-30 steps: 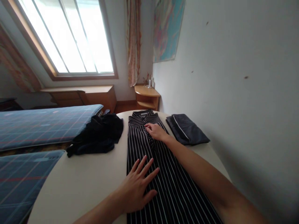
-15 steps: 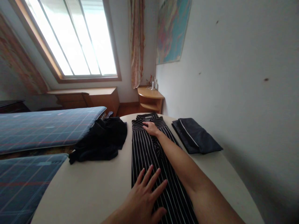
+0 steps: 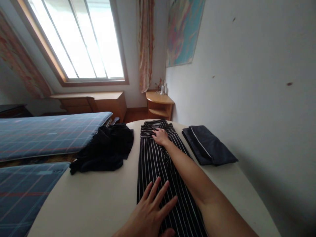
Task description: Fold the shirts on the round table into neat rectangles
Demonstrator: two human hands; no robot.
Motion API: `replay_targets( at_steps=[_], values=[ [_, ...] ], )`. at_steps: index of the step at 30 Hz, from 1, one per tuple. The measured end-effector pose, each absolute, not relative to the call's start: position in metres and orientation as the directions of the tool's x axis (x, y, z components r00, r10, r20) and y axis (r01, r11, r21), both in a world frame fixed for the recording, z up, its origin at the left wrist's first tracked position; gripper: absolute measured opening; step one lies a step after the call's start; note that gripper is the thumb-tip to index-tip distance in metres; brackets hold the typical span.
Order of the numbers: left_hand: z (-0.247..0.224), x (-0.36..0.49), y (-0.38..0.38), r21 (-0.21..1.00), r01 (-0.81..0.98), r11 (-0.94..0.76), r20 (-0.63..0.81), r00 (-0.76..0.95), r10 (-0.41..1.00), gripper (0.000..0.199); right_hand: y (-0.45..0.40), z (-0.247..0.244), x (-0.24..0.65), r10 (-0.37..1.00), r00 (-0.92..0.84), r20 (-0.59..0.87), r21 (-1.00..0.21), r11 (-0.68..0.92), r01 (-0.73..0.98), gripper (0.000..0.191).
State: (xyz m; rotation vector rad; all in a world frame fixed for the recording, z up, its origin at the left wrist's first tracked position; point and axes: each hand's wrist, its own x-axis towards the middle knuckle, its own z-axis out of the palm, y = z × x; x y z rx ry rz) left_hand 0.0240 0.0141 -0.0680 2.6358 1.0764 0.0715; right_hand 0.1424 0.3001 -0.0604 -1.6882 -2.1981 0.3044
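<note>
A black shirt with white stripes (image 3: 150, 158) lies lengthwise on the white table (image 3: 93, 200), folded into a long narrow strip with its collar at the far edge. My right hand (image 3: 161, 136) reaches forward and rests just below the collar, its fingers spread on the cloth. Closer to me, my left hand (image 3: 153, 207) lies over the lower part of the shirt with fingers stretched apart. Neither hand grips anything. The right forearm covers part of the shirt's right side.
A crumpled black garment (image 3: 106, 148) lies at the table's left edge. To the right is a folded dark garment (image 3: 209, 146) with a light stripe. Plaid-covered mattresses (image 3: 49, 135) stand left of the table, a small corner shelf (image 3: 160, 98) beyond it, and a wall (image 3: 247, 108) on the right.
My right hand has shifted slightly to the right and down on the cloth below the collar. My left hand has moved a little lower. The view has changed slightly.
</note>
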Motion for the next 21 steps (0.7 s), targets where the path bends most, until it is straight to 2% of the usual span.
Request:
replay_targets(
  at_steps=[7, 16, 21],
  values=[
    [-0.058, 0.022, 0.013, 0.346, 0.671, -0.656, -0.094, 0.721, 0.687, 0.085, 0.269, -0.033, 0.154, 0.957, -0.244, 0.159, -0.299, 0.282, 0.912, 0.04],
    [-0.046, 0.023, 0.004, 0.365, 0.686, -0.629, -0.077, 0.696, 0.714, 0.081, 0.199, 0.002, 0.189, 0.972, -0.197, -0.128, -0.123, 0.181, 0.976, 0.039],
    [-0.047, 0.023, 0.002, 0.344, 0.694, -0.633, -0.064, 0.69, 0.721, 0.079, 0.173, 0.001, 0.192, 0.97, -0.204, -0.133, -0.086, 0.194, 0.977, 0.041]
  ],
)
